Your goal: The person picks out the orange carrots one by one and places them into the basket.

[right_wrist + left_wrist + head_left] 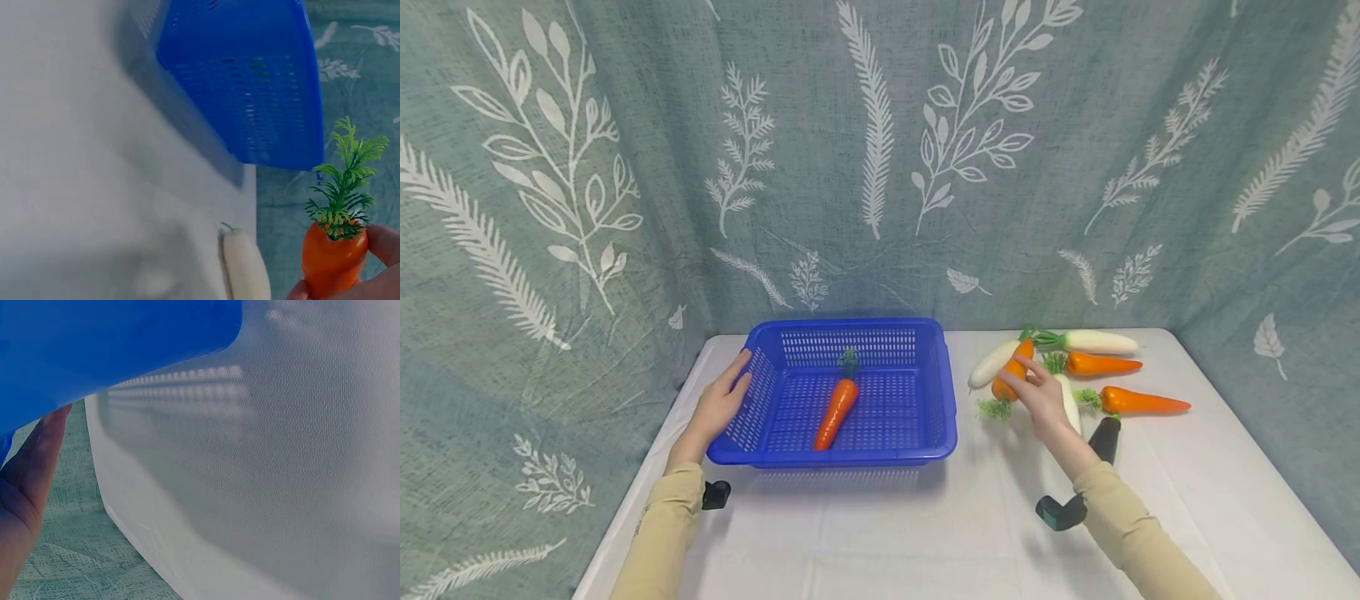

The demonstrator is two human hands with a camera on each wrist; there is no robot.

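Note:
In the head view my right hand (1043, 400) pinches an orange carrot (1009, 385), its leafy green top hanging toward the near left. The right wrist view shows that carrot (331, 259) close up between thumb and fingers, with its leaves upward. My left hand (718, 410) rests with fairly straight fingers against the left side of a blue plastic basket (831, 457). In the left wrist view, fingertips touch the basket's rim (125, 356) from outside. Another carrot (837, 414) lies inside the basket, tip toward the near side.
Around my right hand lie white radishes (1101, 342), including one to the left (991, 364), two carrots (1105, 364) (1142, 402) and a long dark vegetable (1105, 437). The white-covered table (880, 533) meets a green leaf-patterned curtain (820, 167) behind and at the sides.

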